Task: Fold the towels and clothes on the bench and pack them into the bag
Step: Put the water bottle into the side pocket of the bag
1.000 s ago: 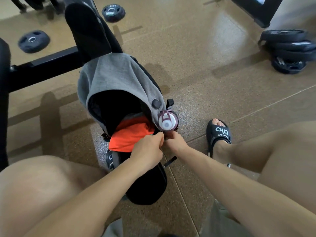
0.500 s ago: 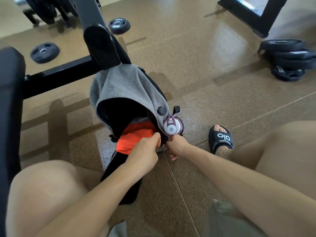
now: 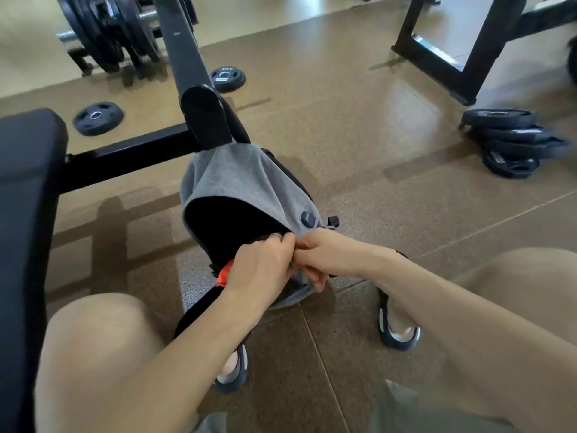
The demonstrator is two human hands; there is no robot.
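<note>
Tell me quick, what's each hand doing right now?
Left hand: fingers curled, gripping the bag at its opening.
Right hand: fingers curled, pinching the bag's edge beside the left hand.

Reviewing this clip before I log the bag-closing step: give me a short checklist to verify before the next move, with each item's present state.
1. Both hands at the bag's opening: ok. The left hand and right hand meet at the near rim of the backpack.
2. What each hand grips: cannot tell; the curled fingers hide it.
3. Orange garment fully inside: not ok; an edge shows below the left hand.
4. Opening closed: not ok; the dark interior gapes.
5. Bench pad free of laundry: cannot tell; only part of it shows.
6. Backpack stable on the floor: ok, it stands between the feet.
</note>
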